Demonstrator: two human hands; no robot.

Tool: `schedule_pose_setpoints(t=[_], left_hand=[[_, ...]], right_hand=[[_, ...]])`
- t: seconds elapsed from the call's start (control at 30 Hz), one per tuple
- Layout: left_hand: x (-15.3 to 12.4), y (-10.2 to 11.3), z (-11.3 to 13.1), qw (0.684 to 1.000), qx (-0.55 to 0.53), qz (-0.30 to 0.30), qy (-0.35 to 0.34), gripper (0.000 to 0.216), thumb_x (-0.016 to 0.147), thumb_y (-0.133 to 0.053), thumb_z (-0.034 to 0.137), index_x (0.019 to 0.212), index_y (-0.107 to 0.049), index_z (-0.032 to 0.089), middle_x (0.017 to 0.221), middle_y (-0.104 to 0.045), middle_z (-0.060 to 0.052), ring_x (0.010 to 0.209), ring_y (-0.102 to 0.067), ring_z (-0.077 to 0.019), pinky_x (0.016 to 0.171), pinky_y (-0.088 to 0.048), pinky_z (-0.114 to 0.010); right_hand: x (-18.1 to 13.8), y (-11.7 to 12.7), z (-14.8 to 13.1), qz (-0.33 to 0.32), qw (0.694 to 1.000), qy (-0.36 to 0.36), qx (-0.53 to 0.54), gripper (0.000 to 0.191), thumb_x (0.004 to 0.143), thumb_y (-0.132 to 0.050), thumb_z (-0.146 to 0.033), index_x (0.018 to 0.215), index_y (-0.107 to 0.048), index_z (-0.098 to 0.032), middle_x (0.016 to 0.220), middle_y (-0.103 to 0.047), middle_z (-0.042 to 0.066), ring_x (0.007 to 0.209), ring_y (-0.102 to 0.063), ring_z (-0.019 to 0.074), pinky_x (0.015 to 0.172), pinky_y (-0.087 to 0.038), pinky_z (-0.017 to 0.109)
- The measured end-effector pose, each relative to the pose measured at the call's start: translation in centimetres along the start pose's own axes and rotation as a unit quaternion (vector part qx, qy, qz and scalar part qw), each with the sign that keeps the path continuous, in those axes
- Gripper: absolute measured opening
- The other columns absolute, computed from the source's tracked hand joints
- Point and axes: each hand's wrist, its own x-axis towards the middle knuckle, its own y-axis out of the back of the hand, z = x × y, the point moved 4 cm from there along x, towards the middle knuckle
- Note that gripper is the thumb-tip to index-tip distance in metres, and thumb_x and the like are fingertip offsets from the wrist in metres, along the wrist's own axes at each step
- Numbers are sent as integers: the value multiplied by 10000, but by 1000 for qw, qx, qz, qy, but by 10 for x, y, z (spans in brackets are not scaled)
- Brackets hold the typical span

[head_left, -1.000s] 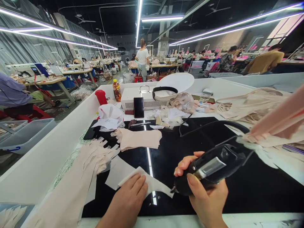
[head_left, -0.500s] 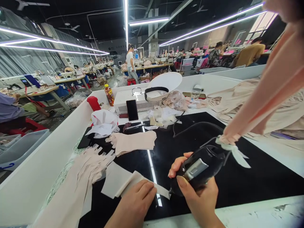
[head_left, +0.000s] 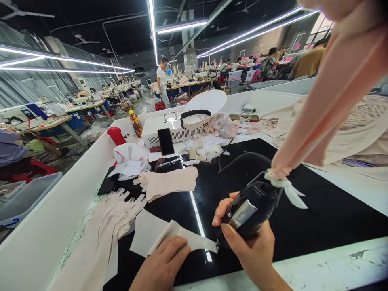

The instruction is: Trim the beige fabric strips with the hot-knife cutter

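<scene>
My right hand (head_left: pixel 251 250) is closed round a black hand-held tool (head_left: pixel 247 212) with a silver plate, its tip down at the right end of a pale fabric strip (head_left: pixel 184 238). A black cord runs back from the tool, and a pink cloth band (head_left: pixel 318 117) tied to it rises to the upper right. My left hand (head_left: pixel 163 264) lies on the left part of that strip, fingers pressed flat on it, on the black work surface (head_left: pixel 318 226).
Stacks of beige cut pieces (head_left: pixel 169 182) and a long pile (head_left: pixel 100 230) lie to the left. At the back stand a white box (head_left: pixel 163 129), a phone (head_left: pixel 166 141), a bottle (head_left: pixel 136 123) and a red cup (head_left: pixel 117 135). White walls rim the table. Other people work at distant tables.
The view has swung left and tilted. My right hand with the tool has shifted slightly left along the strip; my left hand stays on the strip.
</scene>
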Motion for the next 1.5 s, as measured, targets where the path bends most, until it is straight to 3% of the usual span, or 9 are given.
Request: schedule_pose_setpoints(t=[0.17, 0.33, 0.57, 0.77, 1.0, 1.3, 1.5], left_hand=[[-4, 8, -7, 1000, -23, -17, 3, 406, 948, -473, 6, 1306, -596, 151, 1214, -728, -115, 1151, -714, -219, 1035, -591, -347], [6, 13, -9, 999, -33, -27, 2, 457, 938, -433, -13, 1340, -581, 148, 1265, -705, -139, 1169, -700, -232, 995, -612, -351], [28, 0, -5, 997, -60, -52, 2, 380, 972, -406, -5, 1277, -583, 134, 1189, -698, -124, 1071, -697, -221, 904, -640, -327], [19, 0, -6, 997, -74, -36, 4, 312, 1052, -381, 59, 1274, -589, 128, 1164, -699, -120, 1049, -691, -208, 906, -634, -308], [18, -1, -1, 998, -54, -41, 18, 334, 1059, -380, 65, 1323, -575, 124, 1161, -697, -121, 1028, -693, -214, 906, -635, -321], [13, -4, 3, 999, -32, -30, 10, 394, 990, -410, -1, 1334, -577, 96, 1199, -685, -153, 1097, -684, -250, 952, -624, -367], [10, -9, 1, 999, -32, -39, 18, 396, 983, -437, 10, 1339, -578, 111, 1239, -677, -156, 1138, -674, -263, 975, -616, -375]], right_hand=[[0, 0, 0, 5, 1000, -5, -2, 404, 861, -834, -312, 1180, -587, -290, 843, -663, -5, 628, -626, 159, 533, -539, 273], [1, 0, -2, -9, 1000, 4, -18, 377, 879, -811, -310, 1181, -587, -294, 838, -672, -10, 642, -637, 160, 573, -558, 282], [3, 3, -1, -14, 999, 16, -34, 365, 881, -800, -268, 1185, -599, -290, 850, -685, -13, 648, -653, 159, 620, -579, 292], [7, 6, -2, -77, 994, 62, -46, 319, 888, -774, -176, 1143, -622, -292, 848, -701, -3, 649, -687, 161, 599, -600, 276], [2, 3, 0, -5, 1000, 5, -26, 382, 869, -824, -297, 1179, -600, -290, 847, -683, -7, 658, -656, 160, 619, -585, 284], [7, 2, 2, -51, 998, 23, -10, 363, 911, -781, -237, 1213, -589, -301, 883, -683, -6, 680, -658, 151, 624, -587, 265], [16, -20, 12, -72, 995, 40, 49, 324, 917, -777, -253, 1188, -606, -305, 875, -675, -12, 674, -652, 136, 639, -596, 273]])
